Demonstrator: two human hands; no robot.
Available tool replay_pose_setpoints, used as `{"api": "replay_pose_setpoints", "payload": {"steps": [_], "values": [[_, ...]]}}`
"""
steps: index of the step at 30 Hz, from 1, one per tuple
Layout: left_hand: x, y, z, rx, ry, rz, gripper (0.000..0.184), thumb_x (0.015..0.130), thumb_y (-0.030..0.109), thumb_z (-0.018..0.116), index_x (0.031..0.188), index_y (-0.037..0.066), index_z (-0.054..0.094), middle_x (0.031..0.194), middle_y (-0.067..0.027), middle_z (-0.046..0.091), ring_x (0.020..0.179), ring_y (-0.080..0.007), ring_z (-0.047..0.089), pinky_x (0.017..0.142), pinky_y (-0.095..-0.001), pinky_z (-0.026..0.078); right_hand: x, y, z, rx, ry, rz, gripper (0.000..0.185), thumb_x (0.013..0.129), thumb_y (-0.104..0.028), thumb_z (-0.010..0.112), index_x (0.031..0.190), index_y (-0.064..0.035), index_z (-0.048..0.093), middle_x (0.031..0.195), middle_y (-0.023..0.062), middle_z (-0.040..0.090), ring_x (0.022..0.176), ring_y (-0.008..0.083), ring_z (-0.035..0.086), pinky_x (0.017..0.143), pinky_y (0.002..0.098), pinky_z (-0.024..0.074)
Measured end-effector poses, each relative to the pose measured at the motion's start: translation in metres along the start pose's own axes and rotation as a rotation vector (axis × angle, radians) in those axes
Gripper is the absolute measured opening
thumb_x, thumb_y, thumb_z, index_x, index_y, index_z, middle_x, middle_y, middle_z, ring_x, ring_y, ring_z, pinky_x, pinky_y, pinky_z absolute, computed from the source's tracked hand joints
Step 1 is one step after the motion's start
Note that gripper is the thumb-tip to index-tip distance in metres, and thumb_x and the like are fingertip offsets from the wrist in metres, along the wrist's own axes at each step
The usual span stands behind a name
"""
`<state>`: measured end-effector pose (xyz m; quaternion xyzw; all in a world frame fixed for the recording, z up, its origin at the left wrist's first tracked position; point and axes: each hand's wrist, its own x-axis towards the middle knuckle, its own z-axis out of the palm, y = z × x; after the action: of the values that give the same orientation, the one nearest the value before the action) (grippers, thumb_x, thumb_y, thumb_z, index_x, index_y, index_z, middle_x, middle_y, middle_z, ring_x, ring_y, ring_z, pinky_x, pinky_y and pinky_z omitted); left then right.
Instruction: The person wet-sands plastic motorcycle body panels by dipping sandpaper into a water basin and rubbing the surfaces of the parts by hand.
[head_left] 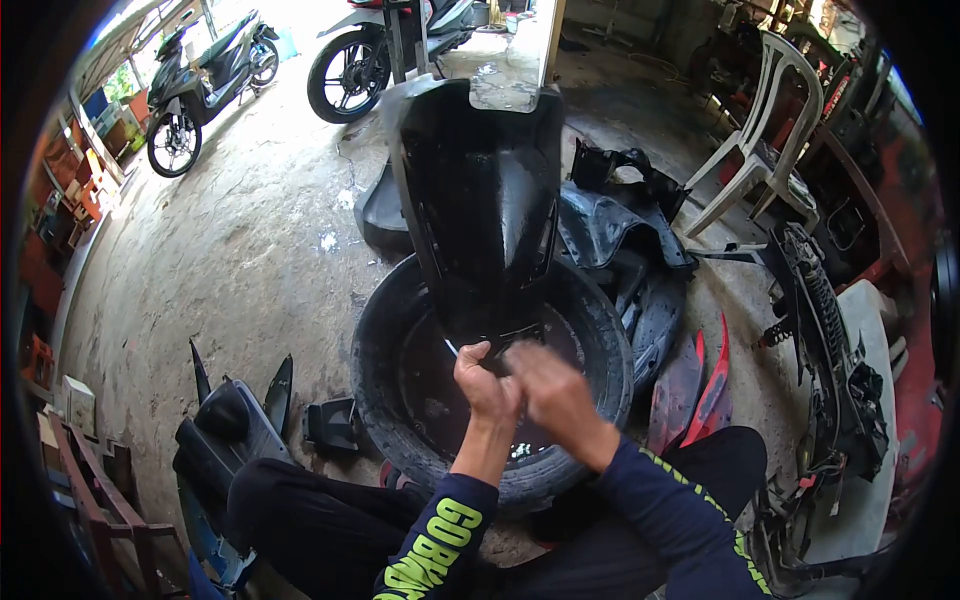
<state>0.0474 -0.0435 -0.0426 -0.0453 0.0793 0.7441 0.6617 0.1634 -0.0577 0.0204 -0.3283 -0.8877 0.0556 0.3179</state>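
A large black plastic panel (485,190) stands upright over a round black tub (375,400) of dark water. The fingers of my left hand (488,385) are closed at the panel's lower end, with the thumb on top. Close beside it, my right hand (550,385) is smeared by motion near the same lower end, and whatever it may hold is hidden. The tub sits on the floor between my knees.
Dark panels (650,300) lie right of the tub, with red pieces (705,390) nearer me. More black parts (235,425) are at the left. Farther off are a plastic chair (765,150), a motorbike frame (815,340) and parked motorbikes (205,85).
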Motion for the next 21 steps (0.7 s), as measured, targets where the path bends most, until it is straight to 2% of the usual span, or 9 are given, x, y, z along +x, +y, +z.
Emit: {"api": "replay_pose_setpoints", "payload": {"steps": [2, 6, 9, 12, 14, 16, 18, 19, 21], "values": [[-0.003, -0.004, 0.022, -0.007, 0.026, 0.074, 0.033, 0.077, 0.017, 0.048, 0.098, -0.004, 0.06, 0.097, -0.019, 0.067, 0.087, -0.0338, 0.066, 0.085, -0.0438, 0.054, 0.006, 0.027, -0.004, 0.011, -0.007, 0.235, 0.038, 0.08, -0.005, 0.057, 0.116, 0.0068, 0.06, 0.114, 0.0232, 0.064, 0.109, 0.0369, 0.061, 0.098, 0.0428, 0.0475], [0.007, 0.015, -0.026, 0.163, -0.003, 0.016, 0.035, 0.076, 0.017, 0.048, 0.101, -0.003, 0.06, 0.099, -0.0193, 0.067, 0.091, -0.0334, 0.066, 0.089, -0.0431, 0.053, -0.007, -0.018, 0.002, -0.046, -0.003, -0.057, 0.04, 0.078, -0.005, 0.059, 0.117, 0.007, 0.06, 0.117, 0.0257, 0.062, 0.113, 0.0373, 0.06, 0.101, 0.0416, 0.046], [-0.008, -0.003, 0.033, 0.1, 0.017, 0.13, 0.037, 0.075, 0.016, 0.048, 0.105, -0.002, 0.061, 0.102, -0.0176, 0.067, 0.098, -0.0309, 0.064, 0.095, -0.0402, 0.05, 0.012, 0.018, -0.01, 0.024, -0.015, 0.248, 0.039, 0.079, -0.005, 0.059, 0.116, 0.0071, 0.061, 0.117, 0.0258, 0.062, 0.115, 0.0361, 0.059, 0.103, 0.0413, 0.0441], [-0.018, 0.005, 0.04, 0.03, -0.125, 0.029, 0.039, 0.074, 0.013, 0.048, 0.108, -0.003, 0.06, 0.104, -0.0146, 0.067, 0.1, -0.0291, 0.063, 0.096, -0.0383, 0.048, 0.005, -0.018, 0.0, 0.033, 0.017, 0.079, 0.04, 0.077, -0.005, 0.059, 0.116, 0.0075, 0.061, 0.118, 0.0252, 0.062, 0.115, 0.0358, 0.059, 0.103, 0.041, 0.0446], [-0.019, -0.002, 0.034, 0.15, 0.124, 0.107, 0.036, 0.074, 0.014, 0.049, 0.103, -0.002, 0.062, 0.104, -0.0144, 0.067, 0.099, -0.0286, 0.063, 0.095, -0.0388, 0.048, 0.009, -0.01, -0.003, 0.002, 0.014, 0.028, 0.039, 0.077, -0.006, 0.059, 0.113, 0.0077, 0.061, 0.117, 0.0243, 0.063, 0.113, 0.0361, 0.06, 0.101, 0.0411, 0.0461], [-0.021, -0.007, 0.037, 0.032, 0.024, 0.089, 0.028, 0.075, 0.016, 0.049, 0.093, 0.0, 0.064, 0.099, -0.0152, 0.067, 0.092, -0.028, 0.064, 0.089, -0.0391, 0.051, 0.013, 0.008, -0.009, 0.027, 0.016, 0.198, 0.037, 0.078, -0.007, 0.058, 0.112, 0.0063, 0.062, 0.116, 0.0229, 0.063, 0.111, 0.0356, 0.061, 0.099, 0.0414, 0.047], [-0.02, 0.006, 0.029, 0.136, -0.085, -0.029, 0.031, 0.077, 0.016, 0.049, 0.096, -0.003, 0.062, 0.099, -0.0159, 0.067, 0.094, -0.0294, 0.064, 0.088, -0.0399, 0.05, 0.005, -0.015, 0.001, 0.042, 0.043, 0.089, 0.038, 0.079, -0.006, 0.057, 0.115, 0.0041, 0.061, 0.116, 0.0229, 0.063, 0.111, 0.0358, 0.06, 0.097, 0.042, 0.0477], [-0.02, 0.014, 0.028, -0.001, -0.353, -0.187, 0.032, 0.077, 0.017, 0.048, 0.097, -0.004, 0.063, 0.098, -0.0149, 0.067, 0.093, -0.0299, 0.064, 0.089, -0.0398, 0.049, 0.004, -0.016, 0.001, 0.053, 0.048, 0.066, 0.035, 0.078, -0.005, 0.058, 0.112, 0.0039, 0.063, 0.115, 0.0228, 0.064, 0.11, 0.0361, 0.061, 0.098, 0.0416, 0.0478], [-0.015, -0.002, 0.029, 0.016, -0.117, -0.023, 0.031, 0.077, 0.019, 0.048, 0.095, -0.003, 0.062, 0.095, -0.0147, 0.067, 0.09, -0.0295, 0.064, 0.086, -0.0398, 0.05, 0.007, -0.008, 0.001, 0.066, 0.063, 0.038, 0.033, 0.077, -0.003, 0.059, 0.108, 0.0037, 0.066, 0.114, 0.0227, 0.065, 0.109, 0.0365, 0.062, 0.098, 0.0412, 0.0478]]}}
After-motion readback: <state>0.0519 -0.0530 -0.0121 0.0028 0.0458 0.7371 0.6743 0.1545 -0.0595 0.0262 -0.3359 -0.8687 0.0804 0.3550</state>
